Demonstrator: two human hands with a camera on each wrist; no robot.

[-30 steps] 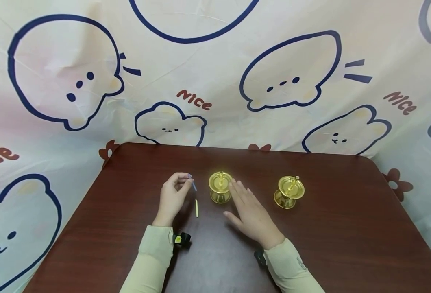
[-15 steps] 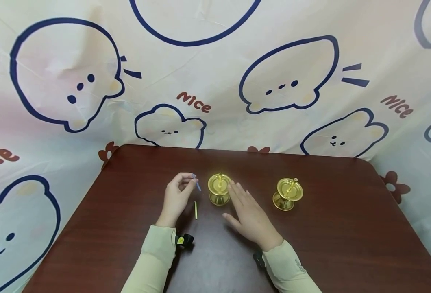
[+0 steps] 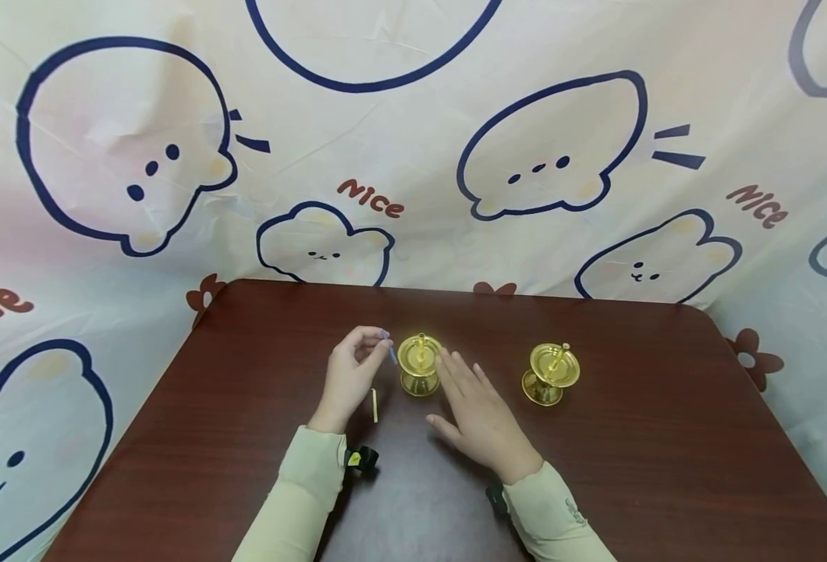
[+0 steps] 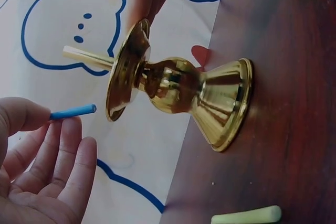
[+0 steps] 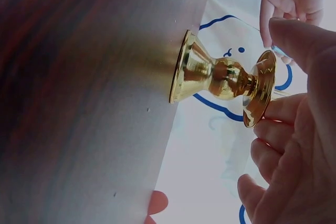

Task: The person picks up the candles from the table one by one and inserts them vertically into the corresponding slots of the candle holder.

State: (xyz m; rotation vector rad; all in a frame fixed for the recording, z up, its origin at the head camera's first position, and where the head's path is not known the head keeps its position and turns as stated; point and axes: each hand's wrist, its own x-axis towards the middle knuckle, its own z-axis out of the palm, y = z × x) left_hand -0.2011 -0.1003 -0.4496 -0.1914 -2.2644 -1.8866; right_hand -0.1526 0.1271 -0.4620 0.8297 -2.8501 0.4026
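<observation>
My left hand (image 3: pixel 349 376) pinches a short thin blue stick (image 4: pixel 73 112) between thumb and fingertips, at dish height just left of a brass candle holder (image 3: pixel 419 383). The holder stands upright on the table, with a flared foot, a round middle, a shallow dish and an upright tube (image 4: pixel 86 56) in its centre. The stick's free end points toward the dish, apart from it. My right hand (image 3: pixel 484 421) lies on the holder's right side, fingers extended, with fingertips at the dish rim (image 5: pixel 257 116). Its thumb is spread away from the fingers.
A pale yellow stick (image 3: pixel 374 407) lies on the brown table (image 3: pixel 631 468) near my left wrist. A second brass candle holder (image 3: pixel 543 390), of like shape, stands to the right. Behind the table hangs a printed cloth (image 3: pixel 427 156).
My left hand has moved right with the blue stick, closer to the near holder's dish. My right hand has kept its place at the rim.
</observation>
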